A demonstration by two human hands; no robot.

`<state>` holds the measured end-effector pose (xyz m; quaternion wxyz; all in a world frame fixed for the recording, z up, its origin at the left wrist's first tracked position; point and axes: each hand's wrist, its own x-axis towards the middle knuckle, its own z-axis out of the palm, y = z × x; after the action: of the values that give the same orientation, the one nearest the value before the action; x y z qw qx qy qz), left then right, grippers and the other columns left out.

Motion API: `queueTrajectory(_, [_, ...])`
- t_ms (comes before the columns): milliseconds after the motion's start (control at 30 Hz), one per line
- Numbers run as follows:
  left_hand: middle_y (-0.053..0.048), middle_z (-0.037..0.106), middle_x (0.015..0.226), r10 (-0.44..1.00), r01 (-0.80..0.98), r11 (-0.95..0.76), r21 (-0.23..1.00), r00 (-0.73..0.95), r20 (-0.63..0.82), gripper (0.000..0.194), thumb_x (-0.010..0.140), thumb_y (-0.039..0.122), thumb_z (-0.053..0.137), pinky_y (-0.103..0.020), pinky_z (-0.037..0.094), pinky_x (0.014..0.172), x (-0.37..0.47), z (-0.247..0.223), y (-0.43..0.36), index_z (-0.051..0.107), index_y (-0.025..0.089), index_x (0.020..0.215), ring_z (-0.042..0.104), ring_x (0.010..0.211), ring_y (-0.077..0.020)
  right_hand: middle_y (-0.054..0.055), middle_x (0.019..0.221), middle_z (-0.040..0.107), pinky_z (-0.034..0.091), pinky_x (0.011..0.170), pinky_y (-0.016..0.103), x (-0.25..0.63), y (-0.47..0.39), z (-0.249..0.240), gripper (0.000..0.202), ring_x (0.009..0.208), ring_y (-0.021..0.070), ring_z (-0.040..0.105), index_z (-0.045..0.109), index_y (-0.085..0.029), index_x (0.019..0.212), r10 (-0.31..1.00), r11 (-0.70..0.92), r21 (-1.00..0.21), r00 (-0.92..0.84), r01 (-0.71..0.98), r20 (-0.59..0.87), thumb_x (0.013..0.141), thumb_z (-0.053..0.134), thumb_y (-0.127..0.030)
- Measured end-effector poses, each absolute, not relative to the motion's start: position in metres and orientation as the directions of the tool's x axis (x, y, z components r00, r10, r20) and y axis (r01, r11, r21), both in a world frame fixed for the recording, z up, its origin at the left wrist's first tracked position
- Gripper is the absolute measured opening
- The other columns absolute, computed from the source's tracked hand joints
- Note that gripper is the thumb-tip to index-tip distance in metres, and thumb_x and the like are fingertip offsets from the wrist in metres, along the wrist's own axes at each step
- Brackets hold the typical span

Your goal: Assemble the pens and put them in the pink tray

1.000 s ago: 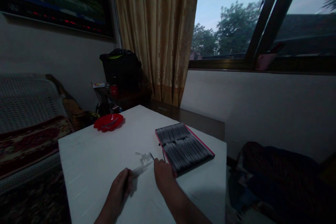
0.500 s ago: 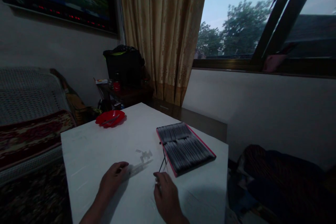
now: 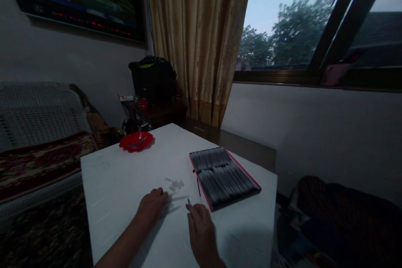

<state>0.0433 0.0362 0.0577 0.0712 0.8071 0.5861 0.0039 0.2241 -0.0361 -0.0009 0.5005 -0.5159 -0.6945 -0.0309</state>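
My left hand (image 3: 153, 204) rests low over the white table, its fingers curled down beside some small translucent pieces (image 3: 176, 184); whether it grips anything is hidden. To its right, my right hand (image 3: 200, 220) pinches a thin dark tool whose tip sticks up past the fingertips. Just beyond that hand lies a flat case with a pink edge (image 3: 224, 178), filled with rows of dark, clear-looking strips. A thin dark stick (image 3: 199, 186) lies along the case's left edge.
On the white table (image 3: 125, 180), a red scalloped dish (image 3: 137, 141) holding a thin tool stands at the far left corner. A woven seat (image 3: 40, 113) is at the left, and dark cloth (image 3: 329, 213) lies at the right.
My left hand has moved right and forward, nearer to my right hand. The dark tool in my right hand now points up and slightly left, away from the case. The view has shifted slightly.
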Motion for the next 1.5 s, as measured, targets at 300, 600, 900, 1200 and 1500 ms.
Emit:
queueTrajectory(300, [-0.010, 0.066, 0.103, 0.985, 0.908, -0.168, 0.385, 0.172, 0.024, 0.027, 0.087, 0.019, 0.036, -0.036, 0.043, 0.082, 0.035, 0.063, 0.030, 0.056, 0.019, 0.104, 0.061, 0.094, -0.0237, 0.007, 0.095, 0.062, 0.054, 0.076, 0.032, 0.227, -0.032, -0.012, 0.025, 0.089, 0.0198, 0.061, 0.062, -0.023, 0.108, 0.676, 0.426, -0.535, 0.137, 0.729, 0.724, 0.094, 0.041, -0.021])
queueTrajectory(600, [-0.002, 0.067, 0.074, 0.979, -0.309, 0.200, 0.930, 0.094, -0.179, 0.036, 0.061, 0.050, 0.076, -0.028, 0.049, 0.063, 0.065, 0.001, -0.033, 0.060, 0.021, 0.076, 0.065, 0.076, -0.0196, 0.006, 0.092, 0.065, 0.054, 0.075, 0.028, 0.231, -0.033, -0.006, 0.022, 0.088, 0.0177, 0.064, 0.062, -0.022, 0.103, 0.642, 0.469, -0.603, 0.220, 0.645, 0.735, 0.094, 0.042, -0.022])
queueTrajectory(900, [-0.001, 0.070, 0.074, 0.950, -0.524, 0.232, 0.820, -0.059, -0.307, 0.013, 0.070, 0.012, 0.074, -0.024, 0.056, 0.068, 0.071, 0.034, -0.003, 0.065, 0.015, 0.079, 0.068, 0.068, -0.0133, 0.006, 0.082, 0.069, 0.056, 0.063, 0.027, 0.225, -0.058, -0.007, 0.022, 0.071, 0.0189, 0.068, 0.066, -0.021, 0.090, 0.680, 0.401, -0.833, 0.485, 0.381, 0.550, 0.090, 0.051, -0.038])
queueTrajectory(1200, [-0.007, 0.075, 0.083, 0.885, -0.760, 0.314, 0.569, 0.017, -0.466, 0.016, 0.083, 0.000, 0.055, -0.025, 0.060, 0.074, 0.083, 0.039, -0.030, 0.067, 0.011, 0.080, 0.073, 0.077, -0.0162, 0.004, 0.079, 0.069, 0.054, 0.063, 0.027, 0.221, -0.081, 0.005, 0.025, 0.066, 0.0188, 0.068, 0.064, -0.023, 0.087, 0.702, 0.315, -0.907, 0.575, 0.278, 0.420, 0.086, 0.054, -0.045])
queueTrajectory(1500, [-0.006, 0.074, 0.080, 0.886, -0.749, 0.310, 0.585, 0.006, -0.463, 0.015, 0.080, -0.001, 0.059, -0.024, 0.060, 0.073, 0.080, 0.035, -0.035, 0.067, 0.011, 0.078, 0.073, 0.076, -0.0159, 0.004, 0.075, 0.069, 0.055, 0.062, 0.026, 0.215, -0.080, 0.008, 0.030, 0.064, 0.0184, 0.067, 0.065, -0.022, 0.086, 0.744, 0.310, -0.918, 0.538, 0.248, 0.397, 0.086, 0.052, -0.049])
